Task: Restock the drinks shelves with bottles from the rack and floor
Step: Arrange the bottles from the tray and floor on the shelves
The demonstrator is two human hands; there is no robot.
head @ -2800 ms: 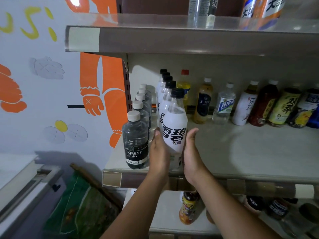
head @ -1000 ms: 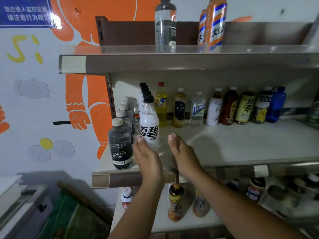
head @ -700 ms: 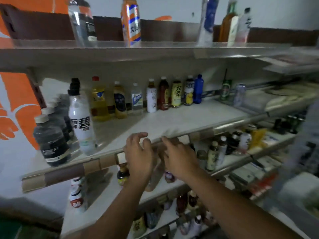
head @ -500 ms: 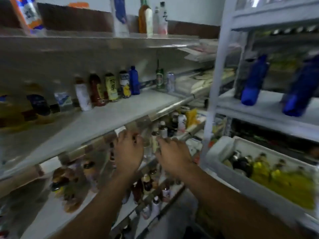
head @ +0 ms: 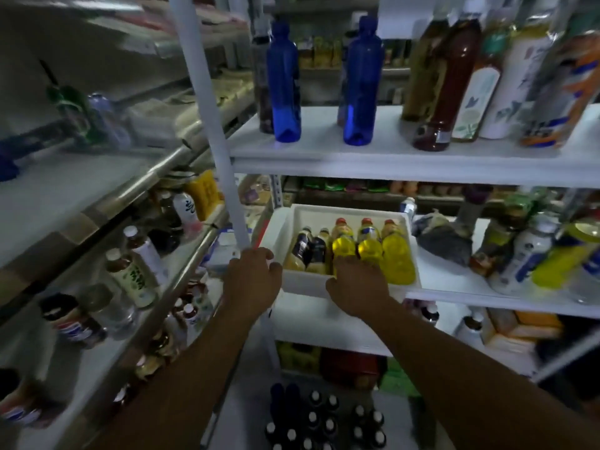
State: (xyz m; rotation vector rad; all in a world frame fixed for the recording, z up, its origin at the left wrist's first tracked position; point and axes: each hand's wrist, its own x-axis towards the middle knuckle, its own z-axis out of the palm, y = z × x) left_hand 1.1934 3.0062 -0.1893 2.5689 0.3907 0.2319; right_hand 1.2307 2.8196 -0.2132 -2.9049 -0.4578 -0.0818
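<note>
Two hands work at the white tray [head: 305, 282], which sits on the rack's middle shelf and holds the stock: three yellow bottles [head: 397, 261] with red caps in its right part and two dark-labelled bottles [head: 308, 251] in its left part. The left hand [head: 251, 277] is at the tray's front left corner, beside the foot of the white post [head: 220, 141]. Its fingers are curled, but it cannot be told whether they grip the corner. The right hand [head: 357, 287] lies over the tray's front rim with its fingertips at the leftmost yellow bottle; whether they have closed on it cannot be told. Recommended procedure: steady the tray at its corner, since it appears to overhang the shelf edge. Take the bottle round its body, lift it straight up clear of the rim, then carry it to the drinks shelves [head: 65, 196] left of the tray. The bottles stand packed together, so a sideways pull is likely to tip a neighbour. More capped bottles [head: 324, 420] stand on the floor below the tray. Motion blur leaves no label or brand readable.
</note>
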